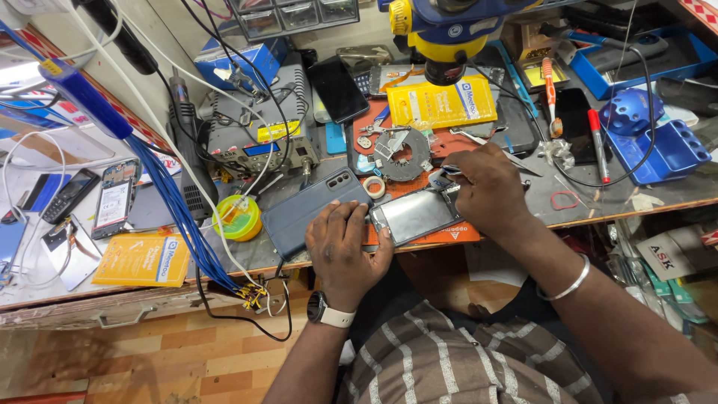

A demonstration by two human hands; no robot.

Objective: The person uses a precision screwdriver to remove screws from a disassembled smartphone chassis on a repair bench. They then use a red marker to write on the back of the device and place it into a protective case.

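Head view, steeply downward, near workbench (pixel 224 262)

the scene was evenly bright and sharp, with blown-out glare at the upper left and wide-angle bending at the edges.

Right hand (pixel 486 187) hides tool tip and phone (pixel 415 215) top edge.

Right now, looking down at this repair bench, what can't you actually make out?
1. The tool tip in the right hand: hidden by the fingers, head view.
2. The right end of the opened phone: covered by that hand.
3. Part of the dark phone back cover: under the left hand.
4. The microscope: its upper body is cut off by the top edge.
5. Small parts on the orange mat: too tiny to identify.
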